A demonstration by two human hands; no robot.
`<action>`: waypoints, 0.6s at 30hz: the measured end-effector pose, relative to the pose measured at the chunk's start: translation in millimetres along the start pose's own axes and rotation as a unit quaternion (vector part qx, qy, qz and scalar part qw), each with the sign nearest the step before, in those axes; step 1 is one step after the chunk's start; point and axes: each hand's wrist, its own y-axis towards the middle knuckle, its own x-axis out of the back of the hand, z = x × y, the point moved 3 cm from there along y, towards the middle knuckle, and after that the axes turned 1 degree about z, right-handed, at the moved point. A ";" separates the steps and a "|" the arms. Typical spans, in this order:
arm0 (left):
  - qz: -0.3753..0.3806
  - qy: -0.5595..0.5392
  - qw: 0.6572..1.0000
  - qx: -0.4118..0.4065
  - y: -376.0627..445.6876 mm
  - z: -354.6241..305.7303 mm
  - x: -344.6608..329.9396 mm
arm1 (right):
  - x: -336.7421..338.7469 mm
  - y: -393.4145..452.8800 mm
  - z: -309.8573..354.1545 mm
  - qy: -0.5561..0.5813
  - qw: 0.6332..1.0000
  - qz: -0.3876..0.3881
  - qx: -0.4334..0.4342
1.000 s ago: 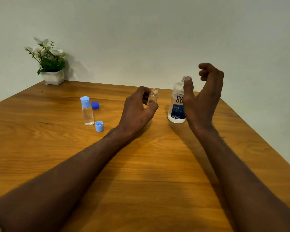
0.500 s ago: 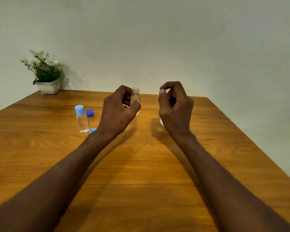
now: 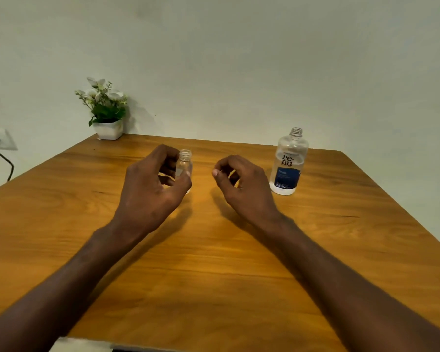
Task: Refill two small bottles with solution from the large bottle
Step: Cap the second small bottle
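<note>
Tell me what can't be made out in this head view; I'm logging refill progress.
- Small bottle: the left hand covers its lower part, so its fill level is unclear.
- Right hand: curled fingers hide the palm; whether it holds anything can't be told.
- Large bottle: small label print is too fine to read.
- Second small bottle and caps: not in this view.

My two forearms come into the view from about 7 and 5 o'clock, bare from the lower edge up to the wrists. No sleeve covers them. My left hand (image 3: 148, 191) and my right hand (image 3: 241, 185) are bare too, and the nail of my right thumb is short and pale.
</note>
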 end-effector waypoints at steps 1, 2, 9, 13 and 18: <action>0.005 0.009 1.000 -0.001 -2.9 2.7 5.2 | -6.9 -1.5 3.7 -0.002 1.000 0.022 0.003; 0.010 0.014 1.000 -0.002 -5.4 5.0 9.2 | -12.7 -3.3 6.5 -0.007 0.999 0.043 0.004; -0.010 0.022 1.000 -0.002 -21.5 21.8 33.4 | -40.1 -12.9 10.9 -0.061 0.978 0.199 0.015; -0.003 0.026 1.000 0.016 -28.0 27.9 32.5 | -49.4 -16.3 14.2 -0.134 0.948 0.277 0.084; 0.001 0.005 0.999 0.045 -27.1 28.6 27.4 | -53.7 -9.9 17.5 -0.145 0.941 0.285 0.113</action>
